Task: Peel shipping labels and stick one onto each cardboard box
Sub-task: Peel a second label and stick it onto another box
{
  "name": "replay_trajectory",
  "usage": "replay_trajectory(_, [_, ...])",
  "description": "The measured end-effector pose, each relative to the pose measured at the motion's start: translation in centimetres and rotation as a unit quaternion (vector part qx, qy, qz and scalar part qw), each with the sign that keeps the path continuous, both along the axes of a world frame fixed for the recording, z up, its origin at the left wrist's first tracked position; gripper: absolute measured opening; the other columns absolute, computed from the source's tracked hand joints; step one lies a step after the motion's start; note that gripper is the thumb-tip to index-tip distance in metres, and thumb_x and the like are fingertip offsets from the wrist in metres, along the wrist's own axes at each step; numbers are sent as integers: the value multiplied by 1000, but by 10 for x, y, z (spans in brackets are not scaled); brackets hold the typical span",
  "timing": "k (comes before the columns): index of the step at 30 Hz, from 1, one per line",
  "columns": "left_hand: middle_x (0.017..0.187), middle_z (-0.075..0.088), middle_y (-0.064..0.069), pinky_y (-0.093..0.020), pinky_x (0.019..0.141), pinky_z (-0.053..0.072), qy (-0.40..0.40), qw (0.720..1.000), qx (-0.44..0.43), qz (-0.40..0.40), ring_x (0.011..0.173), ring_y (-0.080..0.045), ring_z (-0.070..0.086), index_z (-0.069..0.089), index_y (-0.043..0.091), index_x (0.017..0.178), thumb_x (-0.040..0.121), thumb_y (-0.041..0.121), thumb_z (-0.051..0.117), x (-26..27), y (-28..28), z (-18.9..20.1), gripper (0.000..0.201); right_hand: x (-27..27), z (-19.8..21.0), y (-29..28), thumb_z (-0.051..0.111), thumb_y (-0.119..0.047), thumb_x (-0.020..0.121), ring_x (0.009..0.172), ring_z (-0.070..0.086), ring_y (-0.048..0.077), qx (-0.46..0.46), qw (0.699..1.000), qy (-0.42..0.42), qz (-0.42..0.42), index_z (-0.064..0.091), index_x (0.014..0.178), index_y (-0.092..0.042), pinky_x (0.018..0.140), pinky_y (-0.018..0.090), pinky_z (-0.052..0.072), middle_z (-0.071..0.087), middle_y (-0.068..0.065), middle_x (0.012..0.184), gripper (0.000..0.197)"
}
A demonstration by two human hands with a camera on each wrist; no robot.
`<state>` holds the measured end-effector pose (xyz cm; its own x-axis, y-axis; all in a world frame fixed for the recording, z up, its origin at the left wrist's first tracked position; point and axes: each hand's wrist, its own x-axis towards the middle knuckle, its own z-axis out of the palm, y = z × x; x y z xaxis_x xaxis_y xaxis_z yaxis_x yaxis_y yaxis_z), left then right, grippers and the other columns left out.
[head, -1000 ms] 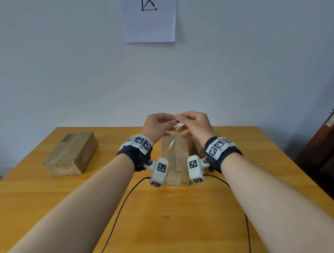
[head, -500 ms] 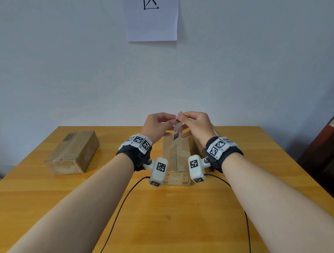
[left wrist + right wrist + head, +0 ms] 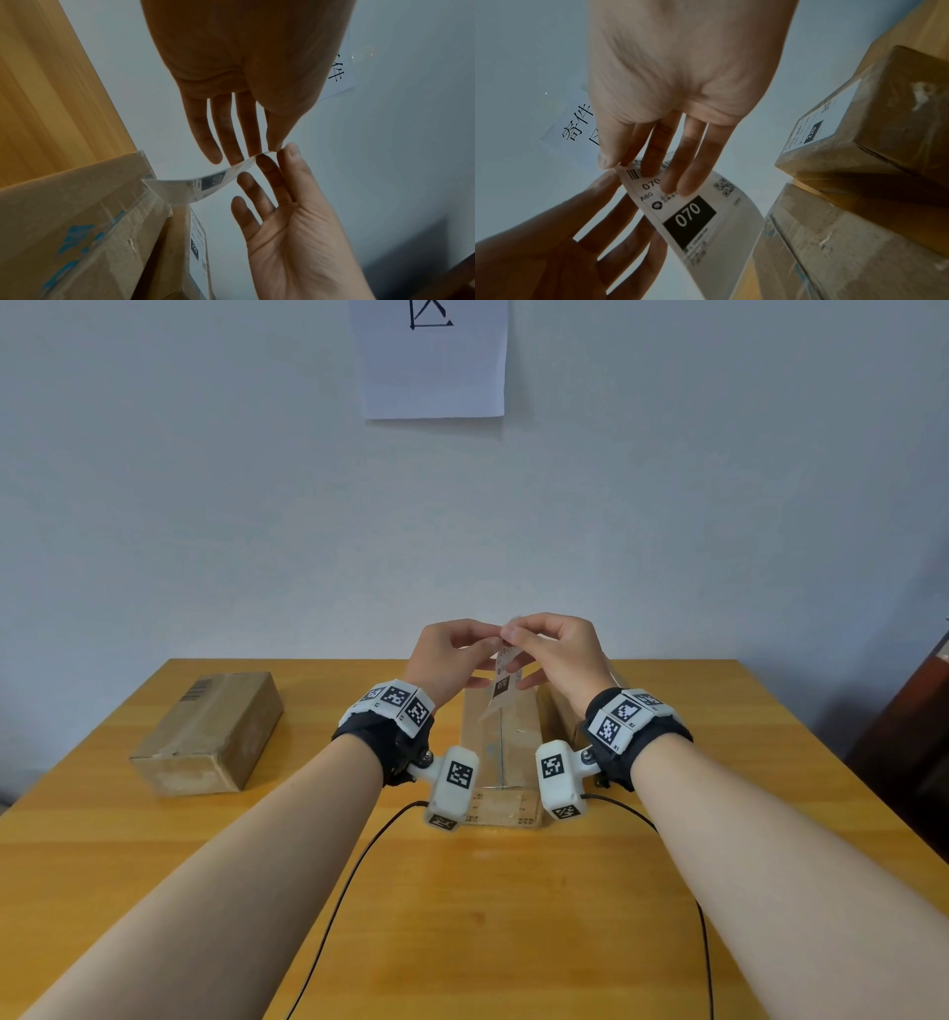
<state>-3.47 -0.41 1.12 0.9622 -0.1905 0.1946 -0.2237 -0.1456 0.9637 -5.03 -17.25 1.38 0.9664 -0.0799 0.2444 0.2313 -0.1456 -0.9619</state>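
Label (image 3: 690, 215): holding it up over the middle box (image 3: 500, 752), its lower end hanging close to the cardboard; not managing to tell whether touching. Pinching its top corner with the right hand (image 3: 560, 654), thumb and forefinger clamped on the paper, remaining fingers lying straight along the printed face. Meeting that same corner with the left hand (image 3: 447, 660), thumb and forefinger tip pressing together on the edge, other fingers spread apart and straight.

Having turned it within the last second: then showing edge-on as a thin line, now facing the head camera with the black "070" block readable. Judging from this, working the corner to split the label from its backing; not seeing any separation yet, so treating the peel as barely begun and the sticking as still ahead.

Leaving the right box (image 3: 885, 121) alone just beside the middle one, already carrying a "220" label (image 3: 816, 125). Leaving the left box (image 3: 205, 737) well apart, with only a small barcode mark showing on top.

Working at a wooden table (image 3: 462, 891) pushed against a pale wall (image 3: 205, 505), with a printed sheet (image 3: 434, 361) stuck up high and two black cables (image 3: 349, 880) trailing from the wrist cameras toward the near edge.
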Motion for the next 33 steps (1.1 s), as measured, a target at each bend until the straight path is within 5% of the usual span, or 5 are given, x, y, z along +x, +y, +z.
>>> replay_trajectory(19, [96, 79, -4, -42, 78, 65, 5, 999, -25, 42, 83, -15, 78, 75, 5, 101, 99, 21, 65, 4, 1, 0, 19, 7, -3, 4, 75, -21, 94, 76, 77, 22, -6, 1000, 2, 11, 79, 104, -12, 54, 32, 61, 78, 6, 98, 14])
replay_trajectory(25, [96, 79, -4, -42, 73, 65, 6, 999, -33, 37, 82, -19, 78, 72, 2, 100, 100, 25, 66, 7, 3, 1, 23, 15, -4, 5, 72, -17, 94, 77, 76, 26, -38, 999, -21, 15, 80, 99, -15, 62, 45, 64, 77, 7, 91, 9])
replay_trajectory(33, [93, 78, -3, -39, 72, 65, -48, 998, -31, 23, 82, -16, 78, 73, 5, 96, 101, 24, 65, 15, 1, 6, 21, 21, 2, -2, 74, -15, 93, 79, 75, 24, -37, 996, -78, 12, 79, 96, -12, 60, 42, 64, 76, 9, 90, 6])
